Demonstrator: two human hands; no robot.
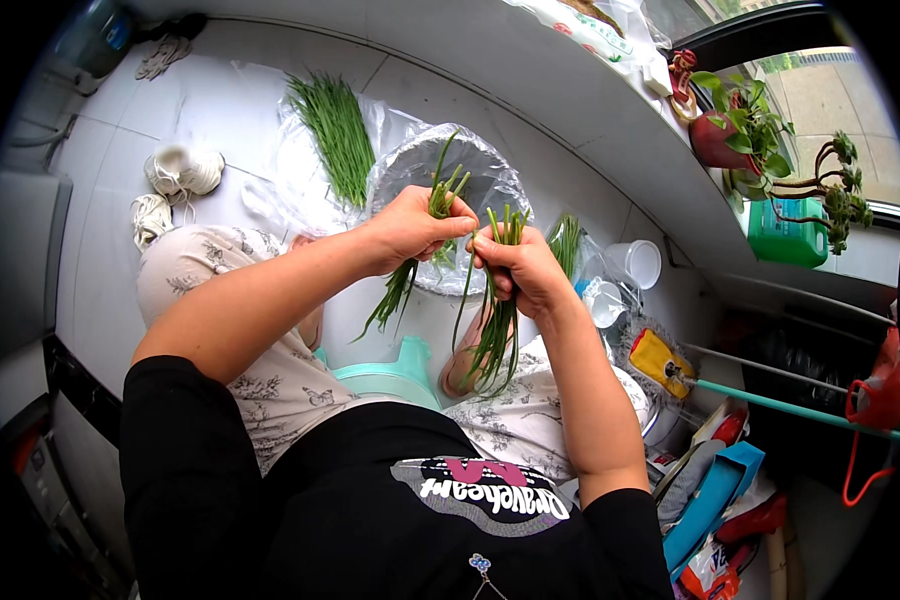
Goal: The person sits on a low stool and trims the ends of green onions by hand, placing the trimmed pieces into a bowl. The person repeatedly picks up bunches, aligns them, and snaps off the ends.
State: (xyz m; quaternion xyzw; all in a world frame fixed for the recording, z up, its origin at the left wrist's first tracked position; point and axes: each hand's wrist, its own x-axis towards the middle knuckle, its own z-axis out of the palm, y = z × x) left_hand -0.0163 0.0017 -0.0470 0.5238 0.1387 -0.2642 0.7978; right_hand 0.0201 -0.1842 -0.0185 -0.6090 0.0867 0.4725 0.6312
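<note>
My left hand (412,229) is closed around a small bunch of green chives (399,294), whose cut ends stick up above the fist. Another bunch of chives (498,341) hangs from my right hand (521,262), with pale stem ends at the top. Thumb tips nearly meet between the two bunches, around a single thin stem. Below both hands stands a round bin lined with a clear plastic bag (412,161); some green scraps show inside. A large pile of chives (337,139) lies on plastic sheeting to the far left, and a smaller bunch (565,241) rests right of the bin.
A turquoise plastic stool (386,375) is between my legs. White shoes (184,172) sit on the tiled floor at left. At right are a white plastic tub (642,262), a mop head (656,364) and a blue box (712,502). Potted plants (720,142) line the windowsill.
</note>
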